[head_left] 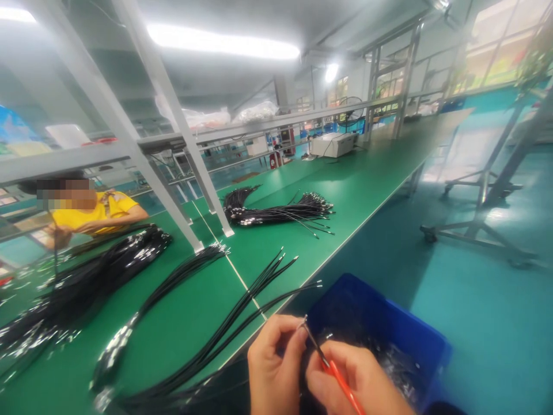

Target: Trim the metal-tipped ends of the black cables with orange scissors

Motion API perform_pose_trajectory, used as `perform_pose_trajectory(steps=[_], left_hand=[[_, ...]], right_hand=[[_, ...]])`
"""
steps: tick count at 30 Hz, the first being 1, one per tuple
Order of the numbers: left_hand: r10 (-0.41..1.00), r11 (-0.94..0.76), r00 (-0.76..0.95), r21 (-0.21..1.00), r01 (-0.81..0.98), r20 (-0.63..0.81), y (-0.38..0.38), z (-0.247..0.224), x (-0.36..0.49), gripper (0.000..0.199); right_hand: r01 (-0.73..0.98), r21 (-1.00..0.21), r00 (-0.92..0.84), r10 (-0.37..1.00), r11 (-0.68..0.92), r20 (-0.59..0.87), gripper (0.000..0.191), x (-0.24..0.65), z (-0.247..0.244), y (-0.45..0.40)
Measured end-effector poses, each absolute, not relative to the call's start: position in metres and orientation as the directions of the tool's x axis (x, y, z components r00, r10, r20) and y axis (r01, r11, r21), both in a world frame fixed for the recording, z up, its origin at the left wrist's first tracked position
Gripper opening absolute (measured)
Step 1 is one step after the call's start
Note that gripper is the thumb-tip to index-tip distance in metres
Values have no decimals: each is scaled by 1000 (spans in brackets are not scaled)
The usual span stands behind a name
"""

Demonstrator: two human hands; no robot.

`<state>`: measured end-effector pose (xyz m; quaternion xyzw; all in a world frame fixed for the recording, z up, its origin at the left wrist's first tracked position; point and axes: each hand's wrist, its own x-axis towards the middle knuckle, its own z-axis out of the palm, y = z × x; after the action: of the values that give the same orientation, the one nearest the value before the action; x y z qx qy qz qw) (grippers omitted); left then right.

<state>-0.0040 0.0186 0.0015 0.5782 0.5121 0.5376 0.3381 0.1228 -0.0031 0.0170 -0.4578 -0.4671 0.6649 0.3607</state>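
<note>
At the bottom centre, my left hand is closed, thumb and forefinger pinching something too small to make out. My right hand is wrapped round a slim tool with red handles; its metal tip meets the left fingertips. Just beyond my hands, several black cables with silver ends stretch over the green tabletop. They curve back towards a bundle with silver fittings at the lower left. Under and to the right of my hands stands a blue bin holding small, blurred pieces.
A larger cable pile lies at left, near a person in yellow. Farther back are another cable bundle and a white box. Grey shelf posts rise from the table. A wheeled frame stands on the floor at right.
</note>
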Motion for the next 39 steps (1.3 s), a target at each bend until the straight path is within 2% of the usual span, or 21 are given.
perform_pose_trajectory(steps=[8, 14, 18, 22, 25, 30, 34, 39], left_hand=[[949, -248, -139, 943, 220, 282, 18, 1, 1, 10], [941, -231, -206, 954, 192, 269, 18, 1, 9, 10], [938, -241, -192, 941, 237, 289, 21, -3, 7, 9], [942, -266, -110, 905, 333, 317, 26, -7, 1, 11], [934, -286, -91, 876, 389, 345, 26, -8, 0, 10], [916, -316, -104, 856, 410, 388, 20, -5, 9, 10], [891, -356, -112, 831, 426, 440, 15, -4, 18, 14], [838, -431, -52, 717, 548, 543, 11, -6, 22, 16]], right_hand=[[-65, -942, -304, 906, -328, -295, 31, 123, 25, -1], [-5, -944, -302, 900, -330, -313, 29, 128, 24, 0], [32, -946, -310, 896, -324, -317, 35, 132, 22, 2], [33, -947, -317, 896, -319, -312, 27, 135, 13, 2], [-54, -966, -208, 949, -252, -236, 20, 136, 4, 0], [-157, -985, 207, 973, -70, -102, 18, 133, 4, 5], [-286, -957, 231, 964, -58, -127, 23, 129, 12, 11], [-317, -948, 293, 948, -26, -124, 25, 119, 14, 15]])
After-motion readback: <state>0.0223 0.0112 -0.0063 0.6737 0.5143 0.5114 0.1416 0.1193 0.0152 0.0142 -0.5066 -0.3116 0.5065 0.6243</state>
